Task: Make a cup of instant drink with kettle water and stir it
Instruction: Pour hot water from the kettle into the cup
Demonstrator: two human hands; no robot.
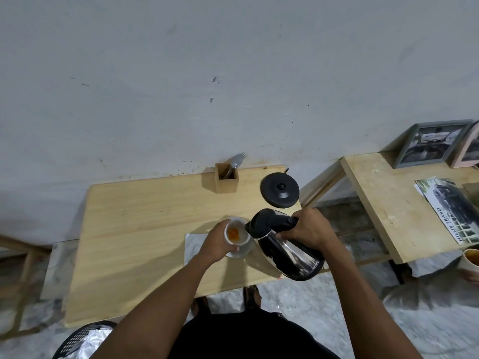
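Note:
A white cup (236,234) with orange powder at its bottom is tilted toward the kettle, above a white saucer (245,251) on the wooden table (145,224). My left hand (216,244) grips the cup from the left. My right hand (309,230) holds the black handle of a steel kettle (287,247), which is tipped left with its black spout at the cup's rim. The kettle's round black base (280,189) stands empty at the table's back right. A wooden holder (226,178) with a spoon and a fork (234,161) stands at the back.
A grey mat (194,246) lies under the saucer. A second wooden table (394,203) on the right holds picture frames (431,143) and a car brochure (451,211). Another person's hand holds a cup (470,259) at the right edge. A black basket (83,340) sits bottom left.

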